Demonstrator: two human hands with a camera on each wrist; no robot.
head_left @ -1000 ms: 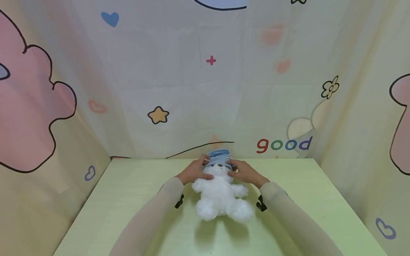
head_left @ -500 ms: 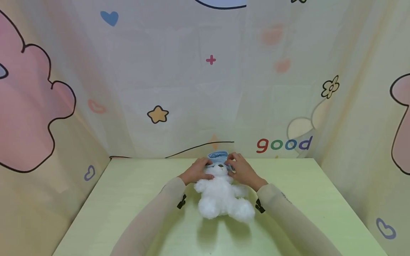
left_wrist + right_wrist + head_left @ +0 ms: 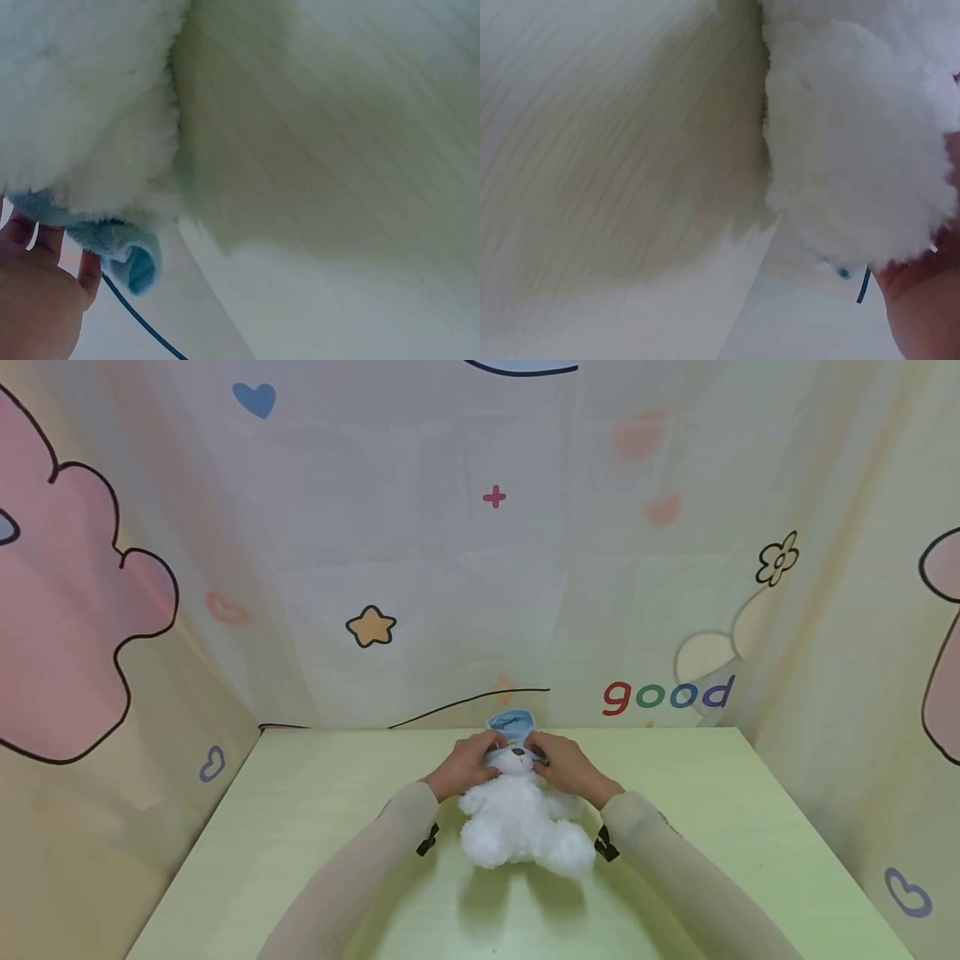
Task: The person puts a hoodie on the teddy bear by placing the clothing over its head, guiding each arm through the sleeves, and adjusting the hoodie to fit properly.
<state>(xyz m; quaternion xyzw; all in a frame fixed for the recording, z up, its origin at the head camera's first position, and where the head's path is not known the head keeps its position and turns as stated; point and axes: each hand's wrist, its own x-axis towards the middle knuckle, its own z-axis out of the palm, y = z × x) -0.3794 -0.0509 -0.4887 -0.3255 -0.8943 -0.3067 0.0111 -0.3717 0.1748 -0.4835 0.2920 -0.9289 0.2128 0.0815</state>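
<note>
A white fluffy teddy bear [image 3: 525, 827] lies on its back with its legs toward me. On the far end of its head sits a light blue cloth hat [image 3: 512, 723], its opening facing up and away. My left hand [image 3: 461, 766] pinches the hat's edge at the left of the bear's face. Opposite it, my right hand [image 3: 573, 770] grips the edge on the right side. The left wrist view has the fingers pressed against a rolled blue fold [image 3: 127, 259] below the fur. White fur [image 3: 855, 142] hides most of the right fingers in the right wrist view.
The bear lies on a pale green table [image 3: 330, 827] near its back edge. Behind rises a printed curtain [image 3: 420, 527], with more cloth along both sides. A black strap end [image 3: 427, 841] hangs from each sleeve.
My right hand shifted its fingers outward, then came back in over the hat's edge. Both hands now sit closer together around the bear's head. The bear has shifted slightly.
</note>
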